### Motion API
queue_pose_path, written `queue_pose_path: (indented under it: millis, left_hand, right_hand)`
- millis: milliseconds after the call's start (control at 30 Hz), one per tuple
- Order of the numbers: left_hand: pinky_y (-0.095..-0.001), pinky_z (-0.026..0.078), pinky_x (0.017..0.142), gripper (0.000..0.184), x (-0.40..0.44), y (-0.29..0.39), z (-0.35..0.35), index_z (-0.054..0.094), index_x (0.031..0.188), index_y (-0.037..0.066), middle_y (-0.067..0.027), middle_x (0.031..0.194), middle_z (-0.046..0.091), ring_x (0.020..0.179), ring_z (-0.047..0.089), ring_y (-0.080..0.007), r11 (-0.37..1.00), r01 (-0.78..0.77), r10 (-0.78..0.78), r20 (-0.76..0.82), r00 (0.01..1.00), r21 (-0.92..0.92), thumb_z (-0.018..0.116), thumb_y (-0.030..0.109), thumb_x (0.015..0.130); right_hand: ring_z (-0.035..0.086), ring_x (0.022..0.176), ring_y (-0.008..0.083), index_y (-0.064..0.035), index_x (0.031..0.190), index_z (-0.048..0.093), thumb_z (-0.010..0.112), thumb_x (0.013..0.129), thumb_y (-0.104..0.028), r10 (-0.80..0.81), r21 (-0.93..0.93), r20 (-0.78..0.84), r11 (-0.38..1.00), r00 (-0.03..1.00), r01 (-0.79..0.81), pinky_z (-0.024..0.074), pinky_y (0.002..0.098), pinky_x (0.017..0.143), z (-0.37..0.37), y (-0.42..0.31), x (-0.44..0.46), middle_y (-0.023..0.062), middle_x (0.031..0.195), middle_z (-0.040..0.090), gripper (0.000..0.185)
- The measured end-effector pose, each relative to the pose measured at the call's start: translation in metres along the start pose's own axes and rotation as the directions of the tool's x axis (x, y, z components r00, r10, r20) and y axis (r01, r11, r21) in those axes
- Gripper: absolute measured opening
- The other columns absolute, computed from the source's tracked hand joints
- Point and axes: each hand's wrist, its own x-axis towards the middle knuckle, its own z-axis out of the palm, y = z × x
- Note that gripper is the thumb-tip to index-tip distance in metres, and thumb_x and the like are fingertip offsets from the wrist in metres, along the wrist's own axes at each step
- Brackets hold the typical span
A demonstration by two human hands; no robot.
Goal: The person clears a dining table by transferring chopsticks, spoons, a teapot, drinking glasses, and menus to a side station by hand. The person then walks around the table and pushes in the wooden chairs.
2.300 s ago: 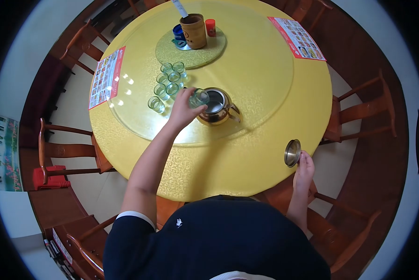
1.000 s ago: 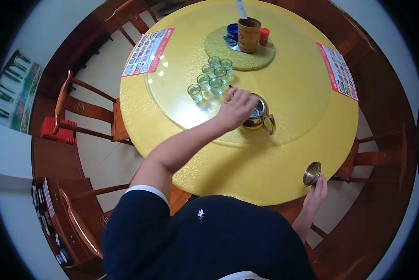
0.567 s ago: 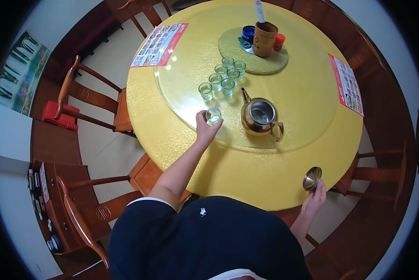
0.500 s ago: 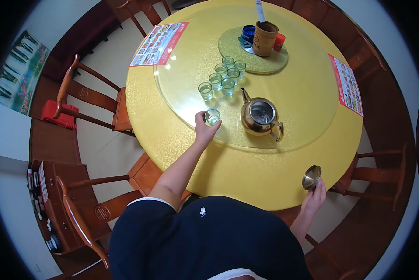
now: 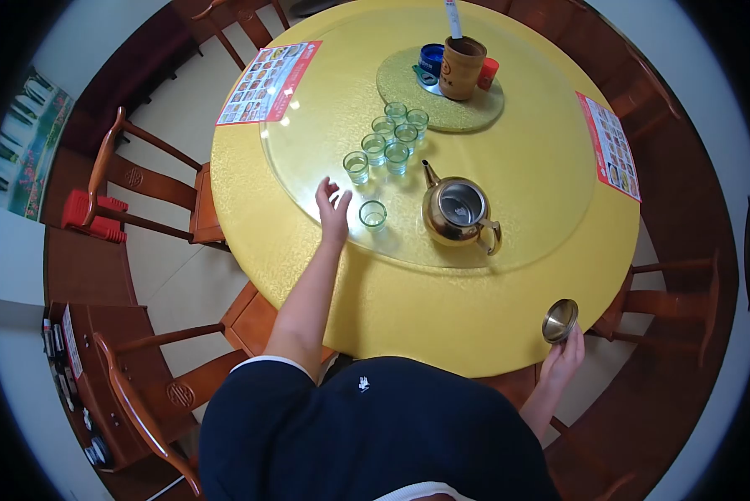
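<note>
Over the link I see the left hand [image 5: 332, 217] empty, fingers loosely parted. The lone green-tinted glass tumbler [image 5: 372, 216] stands just beside it at three o'clock, much nearer than to the right hand [image 5: 564, 361], whose fingers hold the metal lid [image 5: 560, 321]. Beyond the tumbler sits the uncovered brass-coloured teapot [image 5: 450, 224], spout toward eleven, handle toward four.

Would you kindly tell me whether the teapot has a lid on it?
No, the teapot stands open-topped while the right hand holds a metal lid.
</note>
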Motion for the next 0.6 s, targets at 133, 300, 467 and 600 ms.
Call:
queue_pose_path:
  millis: [133,300,467,600]
  left_hand:
    - [-0.0343,0.035,0.088,0.077,0.042,-0.003,0.009,0.027,0.122,0.000,-0.0167,0.115,0.038,0.106,0.040,-0.0251,0.918,-0.020,-0.033,0.125,0.992,0.396,0.069,0.022,0.062]
    - [-0.0311,0.036,0.087,0.076,0.059,-0.005,0.016,0.032,0.118,-0.001,-0.0162,0.111,0.046,0.105,0.044,-0.0239,0.917,-0.041,-0.050,0.215,0.975,0.398,0.072,0.025,0.059]
    - [-0.0298,0.039,0.081,0.066,0.070,-0.021,0.011,0.040,0.110,0.002,-0.0127,0.103,0.051,0.097,0.048,-0.0215,0.940,-0.041,-0.039,0.228,0.973,0.338,0.074,0.025,0.058]
    - [-0.0286,0.043,0.075,0.059,0.060,0.028,0.020,0.041,0.108,0.002,-0.0109,0.096,0.051,0.090,0.051,-0.0191,0.998,-0.055,0.049,0.223,0.974,0.020,0.073,0.017,0.060]
  right_hand:
    - [0.049,0.090,0.0150,0.0073,0.102,0.046,0.040,0.087,-0.013,0.008,-0.001,-0.004,1.000,1.000,-0.008,0.0381,0.0262,0.081,0.000,0.002,-0.001,0.0114,0.097,0.052,0.026]
    - [0.049,0.090,0.0149,0.0068,0.102,0.047,0.040,0.087,-0.013,-0.015,-0.003,-0.049,1.000,0.999,0.015,0.0384,0.0261,0.081,0.003,-0.001,-0.002,0.0110,0.097,0.053,0.026]
    - [0.049,0.088,0.0142,0.0059,0.101,0.047,0.041,0.087,-0.012,-0.021,0.032,-0.004,0.999,1.000,0.022,0.0387,0.0261,0.079,-0.006,0.004,0.000,0.0096,0.095,0.053,0.024]
    - [0.049,0.085,0.0134,0.0059,0.098,0.049,0.042,0.086,-0.012,-0.024,0.001,-0.064,1.000,0.998,0.024,0.0384,0.0255,0.077,-0.008,0.006,-0.002,0.0082,0.091,0.053,0.022]
